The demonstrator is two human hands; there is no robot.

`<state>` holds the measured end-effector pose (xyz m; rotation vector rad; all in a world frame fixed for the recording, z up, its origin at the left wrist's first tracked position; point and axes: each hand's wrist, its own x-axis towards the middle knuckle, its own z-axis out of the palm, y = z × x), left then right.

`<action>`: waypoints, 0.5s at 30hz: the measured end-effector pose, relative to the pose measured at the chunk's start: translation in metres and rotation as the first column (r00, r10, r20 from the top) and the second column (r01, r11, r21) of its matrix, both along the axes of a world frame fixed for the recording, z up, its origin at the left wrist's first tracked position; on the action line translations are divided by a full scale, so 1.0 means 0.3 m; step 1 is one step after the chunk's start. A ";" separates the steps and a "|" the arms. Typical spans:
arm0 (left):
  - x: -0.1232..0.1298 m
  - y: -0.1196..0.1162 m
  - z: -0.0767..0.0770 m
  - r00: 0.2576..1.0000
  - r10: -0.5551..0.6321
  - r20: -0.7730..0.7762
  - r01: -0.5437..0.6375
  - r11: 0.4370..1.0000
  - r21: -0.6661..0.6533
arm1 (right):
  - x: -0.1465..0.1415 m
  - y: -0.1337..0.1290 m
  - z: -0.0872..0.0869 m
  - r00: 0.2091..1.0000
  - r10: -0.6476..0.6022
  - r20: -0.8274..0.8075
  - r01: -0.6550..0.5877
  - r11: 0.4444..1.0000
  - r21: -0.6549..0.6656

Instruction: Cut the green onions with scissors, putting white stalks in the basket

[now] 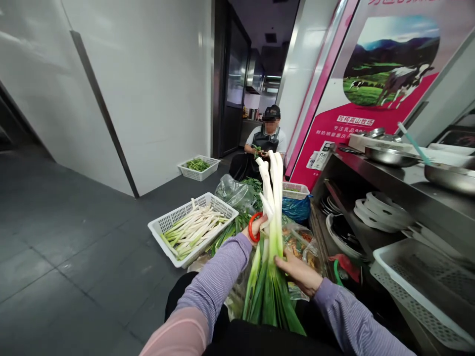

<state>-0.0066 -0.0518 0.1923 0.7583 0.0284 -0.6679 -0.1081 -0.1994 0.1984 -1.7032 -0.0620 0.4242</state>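
A bundle of leeks [275, 222] stands nearly upright in front of me, white ends up and green leaves down over my lap. My left hand [256, 227] is closed around its left side, just below the white stalks, with a red ring-shaped handle or band [254, 226] at the fingers. Lower on the right side, my right hand [299, 271] grips the bundle, thumb pressed on the pale green part and the other fingers partly hidden. Left of the bundle, trimmed leeks [196, 227] lie in a white perforated basket [168, 253].
A person [272, 133] sits ahead, holding greens. Behind the basket is a clear plastic bag [233, 192]. A smaller basket of greens [199, 173] stands by the wall. On the right, a metal shelf [415, 175] holds pans, plates and a white crate [419, 287].
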 end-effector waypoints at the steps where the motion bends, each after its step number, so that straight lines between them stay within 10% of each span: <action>1: -0.001 -0.018 -0.011 1.000 -0.026 0.003 0.026 1.000 0.003 | 0.022 -0.015 0.031 0.997 -0.080 -0.013 0.081 0.997 0.018; 8: -0.036 -0.183 -0.004 0.987 -0.111 0.114 0.111 0.994 0.000 | 0.286 -0.096 0.322 0.933 -0.352 0.080 0.321 0.911 0.260; 15: -0.111 -0.221 0.116 0.932 0.018 0.362 -0.033 0.999 0.034 | 0.309 -0.231 0.382 0.945 -0.278 0.173 0.227 0.937 0.265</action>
